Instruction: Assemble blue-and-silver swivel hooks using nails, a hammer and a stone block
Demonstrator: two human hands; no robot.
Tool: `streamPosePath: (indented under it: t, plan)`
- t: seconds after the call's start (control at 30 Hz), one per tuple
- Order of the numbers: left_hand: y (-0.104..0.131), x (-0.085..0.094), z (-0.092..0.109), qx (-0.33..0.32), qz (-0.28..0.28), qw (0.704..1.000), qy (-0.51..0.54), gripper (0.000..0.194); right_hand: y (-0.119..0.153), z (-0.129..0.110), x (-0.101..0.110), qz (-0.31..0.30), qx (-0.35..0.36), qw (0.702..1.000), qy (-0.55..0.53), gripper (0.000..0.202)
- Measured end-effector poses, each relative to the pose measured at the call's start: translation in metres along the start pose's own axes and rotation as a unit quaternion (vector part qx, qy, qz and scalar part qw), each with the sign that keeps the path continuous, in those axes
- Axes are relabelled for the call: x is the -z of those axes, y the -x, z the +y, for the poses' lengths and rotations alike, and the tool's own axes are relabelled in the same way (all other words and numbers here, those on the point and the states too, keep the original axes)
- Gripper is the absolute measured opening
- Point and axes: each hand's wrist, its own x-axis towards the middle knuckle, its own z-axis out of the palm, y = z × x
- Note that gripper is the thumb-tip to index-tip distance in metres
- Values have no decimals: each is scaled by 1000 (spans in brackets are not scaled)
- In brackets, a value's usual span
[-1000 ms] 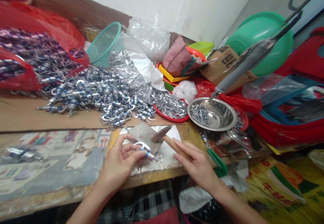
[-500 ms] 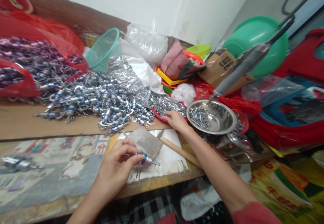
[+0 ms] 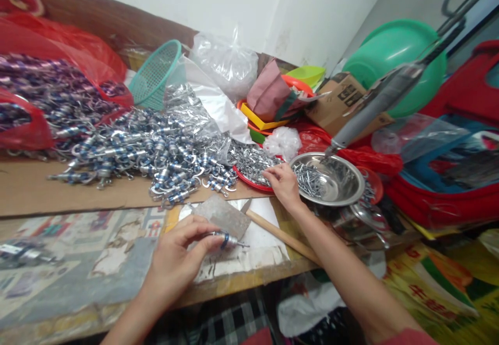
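My left hand [image 3: 177,254] pinches a small silver-and-blue metal fitting [image 3: 228,239] between thumb and fingers, its thin tip pointing right. Just behind it lies a flat grey metal block [image 3: 224,217]. A hammer with a wooden handle [image 3: 278,235] rests on the white sheet [image 3: 265,257] to the right of the block. My right hand [image 3: 284,184] is closed, fingertips pressed together at the right side of a red tray [image 3: 252,181] heaped with small silver metal pieces [image 3: 253,162]. Whatever is in those fingertips is too small to make out.
A large heap of silver-and-blue hooked fittings [image 3: 156,150] covers the back left. To the right stands a steel bowl [image 3: 343,181] with metal pins [image 3: 307,178]. A grey tool [image 3: 374,106] hangs over the bowl. One blurred fitting [image 3: 27,254] lies at the left.
My right hand has lifted back slightly to the right from the metal pieces, its fingers now drawn together. My left hand keeps the fitting in nearly the same place.
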Motion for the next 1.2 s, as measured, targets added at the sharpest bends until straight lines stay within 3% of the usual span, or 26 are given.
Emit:
streamPosePath:
  t: [0.13,0.3,0.63,0.83,1.1,1.2]
  plan:
    - [1,-2,-2,36,32,999,12,20,37,-45,-4,-52,12,994,-95,16]
    - [1,-2,1,37,48,997,44,25,81,-86,-8,-136,52,959,-245,12]
    - [-2,2,8,-20,24,1000,-3,13,85,-86,-7,-104,113,962,-226,18]
    - [-3,5,2,-49,15,999,-5,14,88,-91,-11,-80,105,956,-262,19]
    - [-1,5,4,-37,-9,999,9,13,90,-90,-11,-83,107,946,-296,19]
    - [0,7,8,13,-7,998,65,9,94,-85,-5,-61,160,953,-249,25]
